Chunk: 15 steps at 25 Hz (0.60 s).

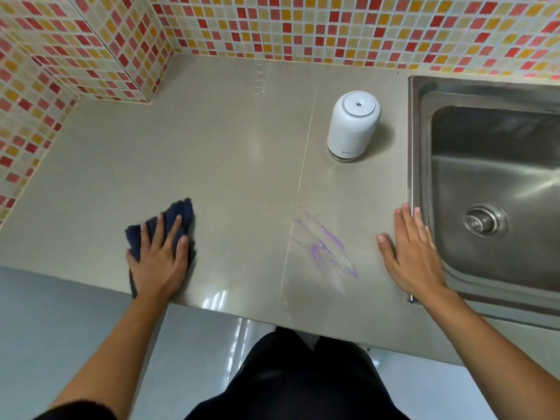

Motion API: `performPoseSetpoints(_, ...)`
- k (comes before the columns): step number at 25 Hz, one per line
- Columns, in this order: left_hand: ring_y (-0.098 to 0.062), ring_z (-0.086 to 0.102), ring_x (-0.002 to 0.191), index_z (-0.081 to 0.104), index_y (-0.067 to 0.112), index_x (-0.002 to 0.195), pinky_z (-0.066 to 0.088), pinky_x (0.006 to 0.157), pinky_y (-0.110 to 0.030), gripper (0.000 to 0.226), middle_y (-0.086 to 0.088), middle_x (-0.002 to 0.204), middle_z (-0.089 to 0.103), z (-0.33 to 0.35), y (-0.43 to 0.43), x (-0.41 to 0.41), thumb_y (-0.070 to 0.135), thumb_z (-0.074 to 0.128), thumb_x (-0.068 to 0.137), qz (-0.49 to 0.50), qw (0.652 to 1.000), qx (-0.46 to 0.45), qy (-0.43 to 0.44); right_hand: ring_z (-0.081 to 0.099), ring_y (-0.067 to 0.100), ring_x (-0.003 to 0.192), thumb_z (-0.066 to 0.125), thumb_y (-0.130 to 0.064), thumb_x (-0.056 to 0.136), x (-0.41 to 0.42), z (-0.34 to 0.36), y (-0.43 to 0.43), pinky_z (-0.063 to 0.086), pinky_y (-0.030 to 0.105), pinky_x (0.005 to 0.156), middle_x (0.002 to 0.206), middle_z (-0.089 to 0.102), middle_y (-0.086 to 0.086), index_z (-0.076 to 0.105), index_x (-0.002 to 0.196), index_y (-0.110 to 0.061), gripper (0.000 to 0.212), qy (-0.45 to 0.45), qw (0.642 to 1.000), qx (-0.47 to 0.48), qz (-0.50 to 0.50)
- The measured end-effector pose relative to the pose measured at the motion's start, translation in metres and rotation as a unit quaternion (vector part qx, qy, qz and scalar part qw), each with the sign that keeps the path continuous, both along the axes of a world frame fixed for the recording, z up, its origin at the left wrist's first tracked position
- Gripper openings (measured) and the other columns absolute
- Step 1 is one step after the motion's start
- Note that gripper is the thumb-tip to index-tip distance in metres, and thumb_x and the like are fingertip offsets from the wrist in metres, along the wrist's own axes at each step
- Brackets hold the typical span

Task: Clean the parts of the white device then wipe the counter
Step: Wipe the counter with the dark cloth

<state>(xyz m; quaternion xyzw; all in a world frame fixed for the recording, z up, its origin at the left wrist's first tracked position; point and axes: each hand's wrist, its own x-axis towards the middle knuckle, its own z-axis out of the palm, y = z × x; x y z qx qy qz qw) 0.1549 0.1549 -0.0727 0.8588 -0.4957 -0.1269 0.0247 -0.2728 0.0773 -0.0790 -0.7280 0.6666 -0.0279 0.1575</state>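
The front edge of the tabletop (pixel 212 147) runs just below both wrists, so a pull toward the body has little room before the cloth drops off. The left grip (pixel 157 259) lies flat with fingers spread, pressing the dark blue cloth (pixel 178 210) down rather than clasping it. The cloth is soft and bunched and looks light. It should slide easily on the glossy surface and is best driven by palm pressure. The right grip (pixel 409 253) is also released, palm down on the bare surface, its outer fingers touching the sink (pixel 413 147) rim.

Between the two grips, nearer the right one, is a purple smear (pixel 327 250), with open room all round it for sweeping. Beyond the right grip, well apart, the white device (pixel 353 125) stands upright. It looks like smooth, light plastic, probably easy to tip, so it is best taken round its body. Far past the left grip, the tiled wall (pixel 91 56) juts out and closes that corner.
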Motion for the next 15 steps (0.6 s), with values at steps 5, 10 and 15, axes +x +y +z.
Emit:
performPoseSetpoints(5, -0.021, 0.015, 0.146, 0.029, 0.020, 0.147, 0.023, 0.113, -0.045, 0.065, 0.000, 0.156, 0.024, -0.003, -0.030, -0.097, 0.046, 0.008, 0.092, -0.154, 0.986, -0.052, 0.042, -0.011, 0.013, 0.142, 0.000, -0.059, 0.085, 0.004, -0.002, 0.000, 0.002, 0.037, 0.117, 0.157, 0.003, 0.005, 0.012, 0.148, -0.006, 0.083, 0.004, 1.000, -0.007, -0.001)
performPoseSetpoints(10, -0.015, 0.015, 0.144, 0.037, 0.013, 0.143, 0.023, 0.113, -0.043, 0.065, -0.004, 0.152, 0.033, -0.003, 0.029, -0.128, 0.046, 0.006, 0.096, -0.090, 0.990, -0.076, 0.078, -0.016, 0.007, 0.138, -0.002, -0.056, 0.085, 0.003, 0.000, 0.001, -0.001, 0.034, 0.116, 0.157, 0.001, 0.001, 0.010, 0.148, -0.009, 0.080, -0.017, 1.000, -0.005, -0.006)
performPoseSetpoints(15, -0.027, 0.027, 0.140, 0.034, 0.011, 0.143, 0.026, 0.107, -0.039, 0.051, -0.012, 0.150, 0.034, 0.020, -0.062, -0.175, 0.026, 0.013, 0.100, -0.049, 0.979, -0.103, 0.168, -0.015, 0.005, 0.138, -0.001, -0.055, 0.085, 0.002, -0.002, -0.001, 0.001, 0.033, 0.116, 0.157, 0.003, -0.001, 0.011, 0.148, -0.010, 0.079, -0.023, 1.000, -0.014, -0.012)
